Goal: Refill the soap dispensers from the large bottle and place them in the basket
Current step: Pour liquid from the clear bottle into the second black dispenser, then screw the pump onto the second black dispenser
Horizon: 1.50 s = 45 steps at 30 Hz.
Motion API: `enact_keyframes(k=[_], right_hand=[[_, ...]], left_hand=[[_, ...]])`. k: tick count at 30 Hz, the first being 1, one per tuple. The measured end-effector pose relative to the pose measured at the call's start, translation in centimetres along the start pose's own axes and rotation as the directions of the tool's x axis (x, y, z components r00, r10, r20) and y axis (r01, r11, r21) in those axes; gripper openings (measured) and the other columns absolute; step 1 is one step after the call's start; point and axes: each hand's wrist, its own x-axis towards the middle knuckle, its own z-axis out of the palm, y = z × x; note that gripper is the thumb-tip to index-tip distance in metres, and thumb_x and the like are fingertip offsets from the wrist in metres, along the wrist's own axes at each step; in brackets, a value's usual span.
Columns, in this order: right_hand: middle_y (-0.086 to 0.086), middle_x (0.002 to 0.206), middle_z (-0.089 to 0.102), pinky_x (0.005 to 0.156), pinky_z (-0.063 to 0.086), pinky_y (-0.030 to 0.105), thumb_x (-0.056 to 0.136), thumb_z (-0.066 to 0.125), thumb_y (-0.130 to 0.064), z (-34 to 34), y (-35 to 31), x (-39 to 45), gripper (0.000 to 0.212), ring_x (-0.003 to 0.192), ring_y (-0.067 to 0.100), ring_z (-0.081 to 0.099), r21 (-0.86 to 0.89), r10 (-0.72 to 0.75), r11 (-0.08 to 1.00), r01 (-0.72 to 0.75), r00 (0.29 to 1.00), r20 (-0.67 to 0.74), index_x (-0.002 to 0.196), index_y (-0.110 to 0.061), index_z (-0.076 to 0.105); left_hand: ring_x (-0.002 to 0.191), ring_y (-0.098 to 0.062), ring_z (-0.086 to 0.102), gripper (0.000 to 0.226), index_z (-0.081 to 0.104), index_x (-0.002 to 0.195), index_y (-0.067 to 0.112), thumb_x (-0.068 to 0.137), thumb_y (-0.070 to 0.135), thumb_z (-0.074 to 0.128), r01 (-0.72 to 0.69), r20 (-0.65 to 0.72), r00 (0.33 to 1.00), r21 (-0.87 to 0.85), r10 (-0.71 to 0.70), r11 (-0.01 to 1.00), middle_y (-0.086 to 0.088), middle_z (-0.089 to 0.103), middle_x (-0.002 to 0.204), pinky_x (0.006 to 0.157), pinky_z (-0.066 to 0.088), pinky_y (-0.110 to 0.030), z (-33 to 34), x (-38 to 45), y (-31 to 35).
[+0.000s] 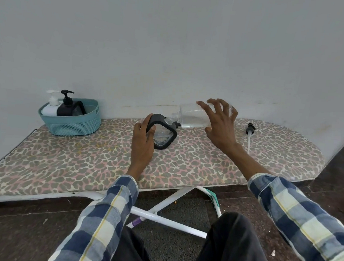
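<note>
My right hand (218, 121) grips a large clear bottle (190, 115) tipped on its side, its open neck pointing left into the mouth of a black-framed soap dispenser (163, 135). My left hand (143, 140) holds that dispenser by its left side on the board. The dispenser's black pump head with its white tube (250, 133) lies loose on the board to the right. A teal basket (74, 121) stands at the back left and holds a white dispenser (51, 105) and a black dispenser (67, 105).
Everything rests on a leopard-print ironing board (83, 165) set low against a pale wall. White board legs (171, 218) and a dark floor lie below its front edge, by my knees.
</note>
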Motion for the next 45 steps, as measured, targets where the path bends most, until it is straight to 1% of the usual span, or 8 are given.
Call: enact_keyframes(k=[7, 11, 16, 23, 28, 31, 39, 45], right_hand=[[-0.004, 0.149, 0.046, 0.115, 0.029, 0.061, 0.075, 0.088, -0.028, 3.2, -1.5, -2.7, 0.101, 0.14, 0.027, 0.041, 0.268, 0.233, 0.932, -0.243, 0.97, 0.072, 0.159, -0.043, 0.034], [-0.002, 0.146, 0.054, 0.114, 0.035, 0.058, 0.077, 0.09, -0.038, 5.1, -2.1, -2.8, 0.101, 0.137, 0.027, 0.049, 0.555, 0.449, 0.71, -0.434, 0.886, 0.118, 0.159, -0.037, 0.03], [0.003, 0.144, 0.06, 0.111, 0.051, 0.057, 0.077, 0.094, -0.041, 5.7, -2.1, -3.1, 0.107, 0.132, 0.025, 0.058, 0.709, 0.623, 0.447, -0.545, 0.759, 0.19, 0.16, -0.029, 0.028], [0.012, 0.166, 0.035, 0.127, 0.03, 0.058, 0.083, 0.081, -0.066, 6.4, -2.0, -3.7, 0.114, 0.154, 0.032, 0.033, 0.67, 0.615, 0.475, -0.57, 0.76, 0.21, 0.165, -0.019, 0.018], [0.008, 0.14, 0.044, 0.128, 0.006, 0.027, 0.099, 0.066, -0.06, 4.4, -3.9, -4.4, 0.071, 0.139, 0.023, 0.038, 0.608, 0.629, 0.662, -0.438, 0.765, -0.134, 0.145, -0.013, 0.04], [0.008, 0.13, 0.049, 0.117, 0.045, 0.049, 0.107, 0.062, -0.033, 4.1, -5.5, -4.6, 0.035, 0.124, 0.028, 0.053, 0.56, 0.416, 0.799, -0.218, 0.873, -0.254, 0.132, -0.011, 0.049], [0.004, 0.128, 0.054, 0.059, 0.046, 0.037, 0.093, 0.052, 0.015, 7.4, -8.7, -1.6, 0.042, 0.075, 0.02, 0.054, 0.422, 0.094, 0.899, -0.121, 0.992, 0.084, 0.125, -0.01, 0.059], [0.005, 0.161, 0.044, 0.096, 0.058, 0.043, 0.091, 0.05, 0.019, 11.2, -8.6, 1.4, 0.072, 0.129, 0.03, 0.061, 0.335, 0.081, 0.928, -0.165, 0.965, 0.25, 0.155, -0.014, 0.045]], left_hand=[[0.12, -0.014, 0.054, 0.05, 0.04, 0.163, 0.034, 0.115, 0.05, 0.038, 0.045, 0.0, 0.999, -0.029, -0.045, 0.999, -0.001, 0.051, 0.138, 0.098, 0.044, -0.027, -0.3, -0.2, 0.5], [0.121, -0.001, 0.047, 0.049, 0.041, 0.162, 0.032, 0.116, 0.048, 0.039, 0.046, -0.01, 0.999, -0.013, -0.046, 0.999, 0.001, 0.051, 0.144, 0.097, 0.035, -0.01, -0.4, -0.3, 0.7], [0.128, -0.002, 0.045, 0.049, 0.042, 0.161, 0.025, 0.116, 0.046, 0.038, 0.106, -0.04, 0.993, -0.025, -0.107, 0.994, 0.0, 0.051, 0.151, 0.105, 0.035, -0.024, -0.5, -0.4, 0.7], [0.133, -0.021, 0.055, 0.044, 0.044, 0.156, 0.021, 0.117, 0.04, 0.035, 0.184, -0.088, 0.978, -0.062, -0.189, 0.981, -0.003, 0.054, 0.151, 0.108, 0.048, -0.042, -0.4, -0.2, 0.2], [0.132, -0.023, 0.055, 0.05, 0.045, 0.154, 0.02, 0.115, 0.049, 0.033, 0.188, -0.099, 0.976, -0.076, -0.195, 0.979, -0.004, 0.055, 0.149, 0.109, 0.048, -0.045, -0.4, -0.1, 0.3], [0.13, -0.02, 0.054, 0.046, 0.044, 0.154, 0.02, 0.117, 0.044, 0.034, 0.202, -0.096, 0.973, -0.085, -0.21, 0.976, -0.004, 0.054, 0.148, 0.11, 0.048, -0.046, -0.3, 0.0, 0.3], [0.134, -0.022, 0.053, 0.044, 0.044, 0.155, 0.021, 0.117, 0.04, 0.035, 0.219, -0.091, 0.969, -0.1, -0.228, 0.971, -0.003, 0.053, 0.151, 0.113, 0.045, -0.048, -0.3, -0.1, 0.5], [0.137, -0.019, 0.051, 0.043, 0.044, 0.157, 0.021, 0.117, 0.036, 0.036, 0.224, -0.104, 0.966, -0.112, -0.236, 0.968, -0.001, 0.051, 0.154, 0.112, 0.04, -0.035, -0.5, -0.1, 0.9]])
